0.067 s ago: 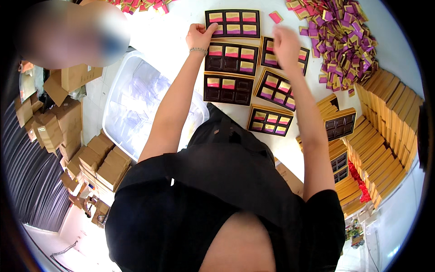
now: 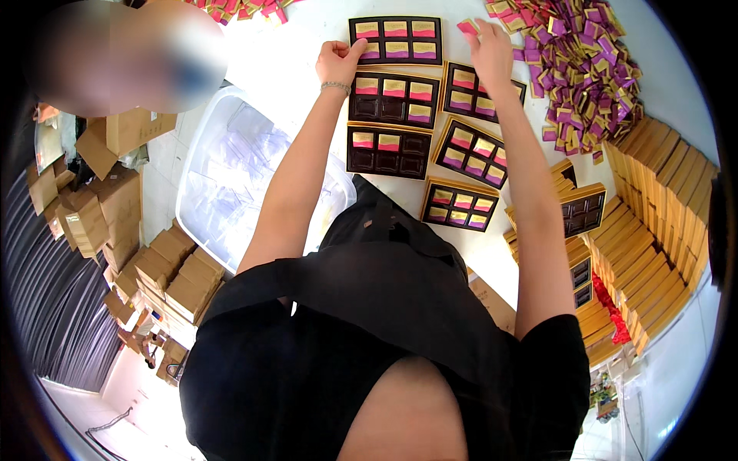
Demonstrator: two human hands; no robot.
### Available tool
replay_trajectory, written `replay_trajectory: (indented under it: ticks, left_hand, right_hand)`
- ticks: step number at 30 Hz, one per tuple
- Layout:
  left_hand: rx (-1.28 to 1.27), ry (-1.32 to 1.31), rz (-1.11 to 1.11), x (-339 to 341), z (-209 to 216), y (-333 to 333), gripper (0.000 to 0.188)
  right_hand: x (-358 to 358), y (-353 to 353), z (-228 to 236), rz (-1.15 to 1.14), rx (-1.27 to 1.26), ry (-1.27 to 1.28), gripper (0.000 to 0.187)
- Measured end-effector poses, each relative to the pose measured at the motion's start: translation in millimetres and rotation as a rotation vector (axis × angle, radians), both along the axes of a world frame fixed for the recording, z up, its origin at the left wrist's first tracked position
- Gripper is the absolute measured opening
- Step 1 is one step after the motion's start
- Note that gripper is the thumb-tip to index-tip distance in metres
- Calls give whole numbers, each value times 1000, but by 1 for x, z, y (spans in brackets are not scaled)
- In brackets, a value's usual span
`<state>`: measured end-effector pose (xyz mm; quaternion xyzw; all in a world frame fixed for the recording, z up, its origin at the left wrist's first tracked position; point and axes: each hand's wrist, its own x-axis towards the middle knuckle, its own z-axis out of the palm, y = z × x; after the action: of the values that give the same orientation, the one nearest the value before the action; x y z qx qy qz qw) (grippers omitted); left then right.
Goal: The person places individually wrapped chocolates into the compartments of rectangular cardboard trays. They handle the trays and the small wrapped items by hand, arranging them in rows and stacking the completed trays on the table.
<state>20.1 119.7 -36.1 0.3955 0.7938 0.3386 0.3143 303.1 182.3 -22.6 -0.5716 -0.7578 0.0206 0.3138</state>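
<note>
My left hand (image 2: 338,63) grips the left edge of the farthest dark box (image 2: 396,61), thumb on its corner; small gold-and-pink and gold-and-purple packets fill its compartments. My right hand (image 2: 493,55) is past the boxes on the right, fingers apart, fingertips at a loose pink-and-gold packet (image 2: 467,28); contact is hard to tell. Nearer to me lie a box (image 2: 380,107) with two bare compartments and another box (image 2: 388,163) with two pink packets. To the right are three filled boxes, one (image 2: 484,107) partly hidden by my right wrist.
A big heap of purple and pink packets (image 2: 576,69) covers the far right, and more pink packets (image 2: 238,9) lie at the far left. Stacked gold-edged boxes (image 2: 653,253) stand right. A clear tub (image 2: 188,192) of plastic pieces and cardboard cartons (image 2: 177,269) are left.
My right hand has moved farther away from over the right-hand boxes to the loose pink packet, its fingers now extended. My left hand keeps its place on the far box.
</note>
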Motion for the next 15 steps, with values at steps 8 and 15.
replay_trajectory:
  ticks: [8, 15]
  left_hand:
    - [185, 83, -94, 1, 32, -45, 34]
    - [-102, -788, -255, 62, 81, -117, 17]
  right_hand:
    - [-7, 9, -10, -36, -468, -163, 27]
    - [-46, -148, 72, -293, -1079, 1657, 21]
